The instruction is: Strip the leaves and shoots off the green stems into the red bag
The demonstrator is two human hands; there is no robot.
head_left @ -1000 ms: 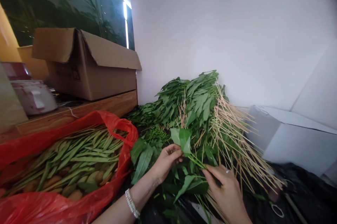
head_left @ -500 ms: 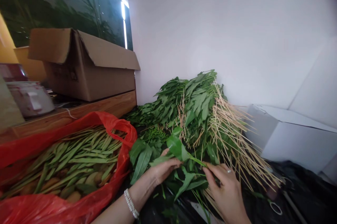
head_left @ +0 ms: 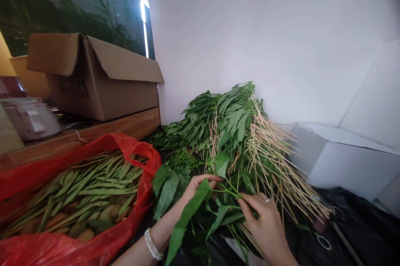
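Observation:
Between my hands is a leafy green sprig (head_left: 233, 189) with a thin green stem. My left hand (head_left: 198, 189), wearing a beaded bracelet on the wrist, pinches the sprig near its leaves. My right hand (head_left: 264, 220), with a ring, has thumb and fingertips closed on the stem's other end. A long green leaf (head_left: 189, 218) hangs down in front of my left wrist. More loose leaves (head_left: 221, 218) lie below the hands. Behind them rises a heap of leafy greens (head_left: 231, 120) with many thin pale sticks (head_left: 278, 149) pointing to the lower right.
On the left an open red plastic bag (head_left: 145, 186) holds flat green beans (head_left: 106, 182) and roundish brown and green pieces. A cardboard box (head_left: 125, 91) and a white tub (head_left: 33, 118) stand on a wooden ledge (head_left: 137, 123). A white box (head_left: 346, 161) sits right, beside black plastic (head_left: 350, 207).
My left hand has shifted slightly up and right along the sprig. A long leaf now droops over the left wrist. The right hand keeps its pinch, and the view has turned slightly right.

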